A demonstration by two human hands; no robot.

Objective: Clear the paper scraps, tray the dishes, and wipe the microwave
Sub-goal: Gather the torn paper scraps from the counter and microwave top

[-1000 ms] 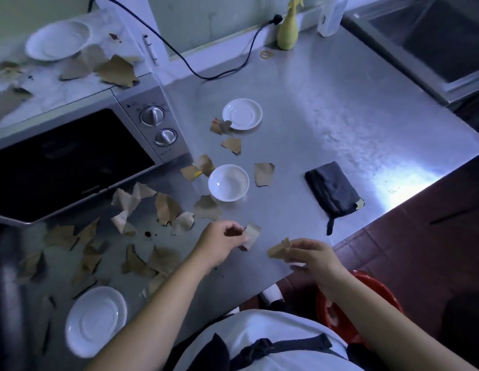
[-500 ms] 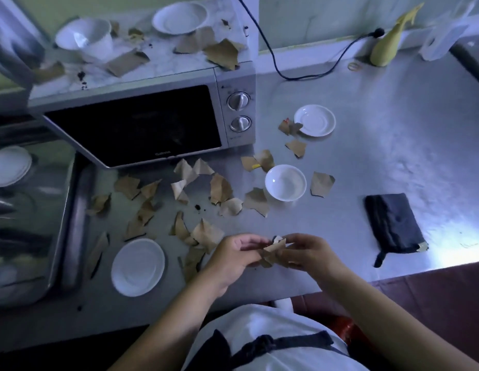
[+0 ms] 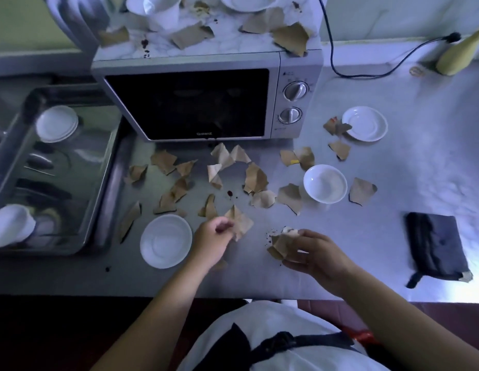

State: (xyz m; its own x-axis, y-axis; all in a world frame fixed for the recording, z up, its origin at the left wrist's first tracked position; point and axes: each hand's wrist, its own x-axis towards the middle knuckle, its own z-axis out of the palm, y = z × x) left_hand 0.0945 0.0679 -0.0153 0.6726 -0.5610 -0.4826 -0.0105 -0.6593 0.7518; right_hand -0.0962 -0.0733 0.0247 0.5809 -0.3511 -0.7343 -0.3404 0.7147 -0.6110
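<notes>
A: What is furthest left?

B: A metal tray [image 3: 109, 183] on the counter [image 3: 393, 188]. It holds a stack of white dishes [image 3: 57, 123] at its far end and a white cup [image 3: 10, 226] at its near end.

A: And beside it?

B: The microwave [image 3: 206, 103], door closed, just right of the tray. Pieces of torn brown paper [image 3: 290, 38] lie on its top, with a mug [image 3: 158, 9] and a plate [image 3: 246, 1] at the back.

A: In front of it?

B: Many loose scraps [image 3: 255, 179] strewn over the counter, and a near saucer [image 3: 166, 241] close to the front edge.

A: The hands?

B: The left hand [image 3: 211, 242] is just right of that saucer. Its fingers [image 3: 222, 227] are curled and pinch the edge of a folded scrap [image 3: 243, 223] lying on the counter. The right hand [image 3: 316, 253] is near it but apart, fingers bent round a crumpled wad of scraps [image 3: 279, 243]. Whether the wad touches the counter I cannot tell.

A: Further right?

B: A white bowl [image 3: 325, 183] among the scraps and a far saucer [image 3: 364, 123] beyond it. Then a dark cloth [image 3: 436, 245] lies flat near the front edge, and a yellow bottle [image 3: 460, 53] stands by the wall.
</notes>
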